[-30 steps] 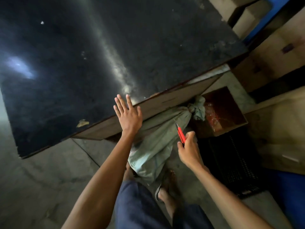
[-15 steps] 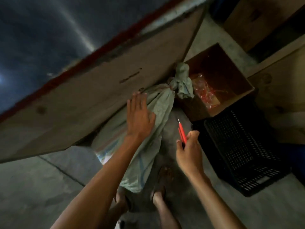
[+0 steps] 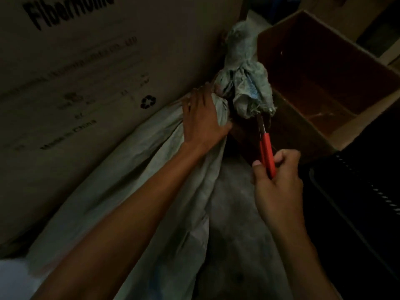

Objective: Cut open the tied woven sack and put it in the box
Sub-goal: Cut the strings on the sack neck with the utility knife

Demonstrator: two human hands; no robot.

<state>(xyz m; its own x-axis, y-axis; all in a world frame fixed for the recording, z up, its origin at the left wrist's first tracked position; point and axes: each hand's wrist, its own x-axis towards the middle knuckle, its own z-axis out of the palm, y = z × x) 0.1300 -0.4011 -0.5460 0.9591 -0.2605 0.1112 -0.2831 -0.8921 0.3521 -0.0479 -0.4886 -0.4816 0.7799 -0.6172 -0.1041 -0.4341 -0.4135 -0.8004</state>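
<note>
A pale green woven sack (image 3: 151, 182) leans against a large printed carton, its tied neck (image 3: 244, 83) bunched up at the top. My left hand (image 3: 202, 116) grips the sack just below the tie. My right hand (image 3: 278, 185) holds a red-handled cutter (image 3: 267, 151), whose blade points up and ends just under the frayed end of the neck. An open brown cardboard box (image 3: 303, 131) stands right of the neck.
The big carton (image 3: 91, 72) with dark print fills the left side. A black plastic crate (image 3: 368, 191) sits at the right, beside the box. Grey concrete floor (image 3: 233, 224) shows between sack and crate. The scene is dim.
The view has come much closer. My left hand went from lying flat on the sack to gripping it under the tie. My right hand brought the cutter up to the neck.
</note>
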